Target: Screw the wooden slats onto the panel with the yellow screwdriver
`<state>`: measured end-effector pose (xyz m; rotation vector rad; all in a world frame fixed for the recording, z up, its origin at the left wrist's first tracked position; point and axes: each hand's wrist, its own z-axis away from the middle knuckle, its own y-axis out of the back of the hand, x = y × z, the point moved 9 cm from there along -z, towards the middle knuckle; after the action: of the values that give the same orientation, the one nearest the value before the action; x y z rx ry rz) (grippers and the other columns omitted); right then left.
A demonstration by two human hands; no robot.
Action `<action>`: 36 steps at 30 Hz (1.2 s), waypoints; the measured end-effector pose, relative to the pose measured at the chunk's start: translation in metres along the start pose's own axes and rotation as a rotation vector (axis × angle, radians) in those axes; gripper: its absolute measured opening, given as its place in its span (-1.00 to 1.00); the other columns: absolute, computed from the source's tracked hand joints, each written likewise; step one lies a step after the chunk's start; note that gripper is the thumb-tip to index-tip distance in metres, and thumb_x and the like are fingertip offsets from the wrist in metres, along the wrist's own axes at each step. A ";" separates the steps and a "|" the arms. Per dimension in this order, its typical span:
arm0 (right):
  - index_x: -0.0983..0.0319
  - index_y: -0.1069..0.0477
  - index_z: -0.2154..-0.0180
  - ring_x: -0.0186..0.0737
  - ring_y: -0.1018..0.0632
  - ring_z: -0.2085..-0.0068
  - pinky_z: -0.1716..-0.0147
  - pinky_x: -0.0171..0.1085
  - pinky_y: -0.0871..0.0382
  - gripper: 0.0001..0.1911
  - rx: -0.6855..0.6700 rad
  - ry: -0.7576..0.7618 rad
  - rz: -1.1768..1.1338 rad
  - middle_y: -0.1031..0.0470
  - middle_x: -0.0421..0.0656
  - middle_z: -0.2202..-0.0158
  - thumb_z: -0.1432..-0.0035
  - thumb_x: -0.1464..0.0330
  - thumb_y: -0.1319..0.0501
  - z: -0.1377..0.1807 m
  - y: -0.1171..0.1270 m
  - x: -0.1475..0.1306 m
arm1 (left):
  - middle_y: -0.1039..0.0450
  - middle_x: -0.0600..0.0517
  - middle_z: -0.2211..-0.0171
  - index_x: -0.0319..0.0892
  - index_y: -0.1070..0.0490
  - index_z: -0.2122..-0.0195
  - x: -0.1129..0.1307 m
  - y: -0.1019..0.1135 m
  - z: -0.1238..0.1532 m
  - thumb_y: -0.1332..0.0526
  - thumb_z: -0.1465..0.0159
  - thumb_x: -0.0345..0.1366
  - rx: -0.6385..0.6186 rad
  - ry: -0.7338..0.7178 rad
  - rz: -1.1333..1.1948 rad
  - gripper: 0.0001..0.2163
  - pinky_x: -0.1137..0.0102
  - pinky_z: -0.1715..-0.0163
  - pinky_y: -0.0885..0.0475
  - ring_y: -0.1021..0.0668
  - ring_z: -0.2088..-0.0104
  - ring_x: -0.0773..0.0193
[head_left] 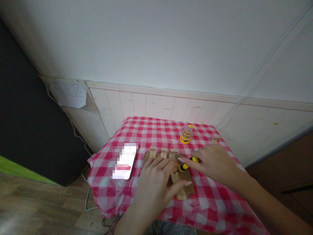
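— Where are our hands?
— Our left hand (154, 182) lies open, flat on the wooden rack (186, 179) on the table (146, 130). Our right hand (215, 163) grips a screwdriver (187, 165), tip against the rack. A phone (126, 161) lies just left.

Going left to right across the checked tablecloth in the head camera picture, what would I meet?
Phone → left hand → yellow and black screwdriver → right hand.
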<state>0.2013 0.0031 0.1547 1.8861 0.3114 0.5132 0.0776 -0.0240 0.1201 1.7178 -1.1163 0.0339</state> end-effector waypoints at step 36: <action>0.24 -0.50 0.54 -0.25 -0.44 0.59 0.52 -0.23 0.03 -0.34 0.096 0.226 0.064 -0.51 -0.12 0.65 -0.42 0.00 0.04 -0.011 0.019 -0.031 | -0.61 0.04 0.26 -0.10 -0.54 0.30 -0.005 -0.020 -0.036 -0.37 -0.30 -0.28 -0.179 -0.022 -0.063 -0.94 0.15 0.12 -0.38 -0.60 0.18 0.06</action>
<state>0.1687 -0.0090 0.1696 1.9380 0.4315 0.7688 0.1046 0.0072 0.1197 1.5951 -1.0479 -0.1211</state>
